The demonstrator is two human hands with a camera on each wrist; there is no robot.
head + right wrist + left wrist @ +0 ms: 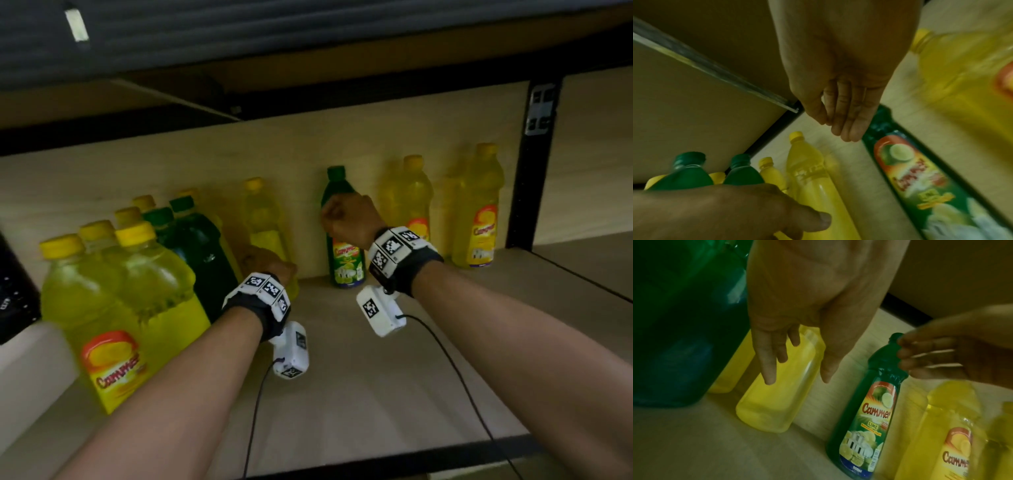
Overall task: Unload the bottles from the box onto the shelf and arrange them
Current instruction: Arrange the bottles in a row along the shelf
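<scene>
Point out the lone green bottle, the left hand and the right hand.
green bottle [346, 260]: head view, on its label.
left hand [789, 305]: left wrist view, on the palm.
right hand [840, 65]: right wrist view, on the palm.

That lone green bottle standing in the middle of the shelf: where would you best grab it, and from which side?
Probably round the narrow shoulder of the green bottle, just under the cap, coming from the open front of the shelf. It stands upright, with gaps to the yellow bottles either side; the right hand is already there.
</scene>
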